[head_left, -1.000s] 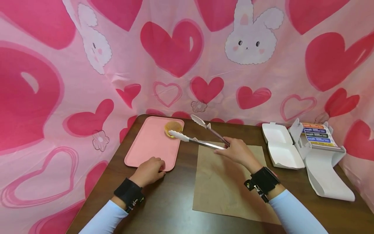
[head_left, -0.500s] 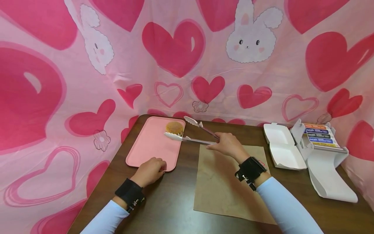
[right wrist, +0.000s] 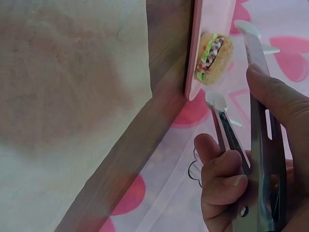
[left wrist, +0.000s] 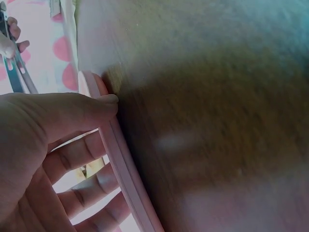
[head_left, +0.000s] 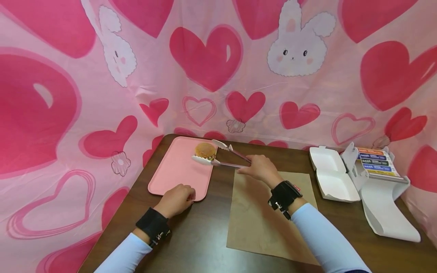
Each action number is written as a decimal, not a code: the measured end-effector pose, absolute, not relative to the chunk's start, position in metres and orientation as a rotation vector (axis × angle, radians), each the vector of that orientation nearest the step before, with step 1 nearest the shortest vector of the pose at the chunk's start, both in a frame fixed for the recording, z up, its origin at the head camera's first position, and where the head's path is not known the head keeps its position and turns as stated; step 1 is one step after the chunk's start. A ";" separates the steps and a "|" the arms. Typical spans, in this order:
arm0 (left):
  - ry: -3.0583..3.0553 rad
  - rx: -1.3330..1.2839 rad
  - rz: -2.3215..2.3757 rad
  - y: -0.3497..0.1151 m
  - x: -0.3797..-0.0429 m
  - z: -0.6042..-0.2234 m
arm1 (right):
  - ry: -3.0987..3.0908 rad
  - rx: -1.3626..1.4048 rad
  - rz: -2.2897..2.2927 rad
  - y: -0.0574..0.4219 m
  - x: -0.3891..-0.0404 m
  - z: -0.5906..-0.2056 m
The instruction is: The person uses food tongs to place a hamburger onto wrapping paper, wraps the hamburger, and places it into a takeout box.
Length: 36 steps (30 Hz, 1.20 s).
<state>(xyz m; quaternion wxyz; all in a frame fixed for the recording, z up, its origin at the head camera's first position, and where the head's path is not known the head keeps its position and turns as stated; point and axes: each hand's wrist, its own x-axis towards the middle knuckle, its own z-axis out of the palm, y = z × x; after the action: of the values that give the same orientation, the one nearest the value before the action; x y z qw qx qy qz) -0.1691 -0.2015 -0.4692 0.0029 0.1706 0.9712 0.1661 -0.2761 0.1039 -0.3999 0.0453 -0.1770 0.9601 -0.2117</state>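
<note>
At the table's far left lies a pink tray (head_left: 181, 163) with a hamburger (head_left: 205, 150) in its far right corner. My left hand (head_left: 175, 200) pinches the tray's near edge; in the left wrist view the thumb presses the outside of the rim (left wrist: 126, 171), the fingers inside. My right hand (head_left: 262, 169) grips metal tongs (head_left: 232, 165) with white scalloped tips. The tongs are spread, one tip on the near side of the hamburger and the other beyond its far right. In the right wrist view, lettuce and pale filling show in the hamburger (right wrist: 212, 60), apart from the tips.
Brown paper (head_left: 269, 216) lies on the dark wooden table (head_left: 194, 242) below my right arm. To its right stands an open white takeout box (head_left: 332, 174). Beyond that is a white dispenser (head_left: 375, 163) with a paper strip hanging out. A heart-patterned cloth hangs behind.
My right hand has moved left and slightly away from me, bringing the spread tongs from over the hamburger's near edge to around it. The left hand stays at the tray's edge.
</note>
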 end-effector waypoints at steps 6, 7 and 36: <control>3.048 0.528 0.525 -0.201 -0.169 -0.470 | 2.941 -0.507 -0.593 0.096 -0.280 -0.402; 3.050 0.528 0.525 -0.201 -0.170 -0.471 | 2.942 -0.500 -0.586 0.095 -0.280 -0.402; 3.070 0.492 0.506 -0.201 -0.170 -0.477 | 2.925 -0.439 -0.547 0.078 -0.292 -0.410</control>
<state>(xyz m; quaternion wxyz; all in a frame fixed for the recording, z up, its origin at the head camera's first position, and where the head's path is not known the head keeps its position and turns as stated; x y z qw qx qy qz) -0.1695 -0.2013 -0.4767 -0.0042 0.1562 0.9745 0.1607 -0.2924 0.0777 -0.4100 0.0668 -0.1458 0.9702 -0.1814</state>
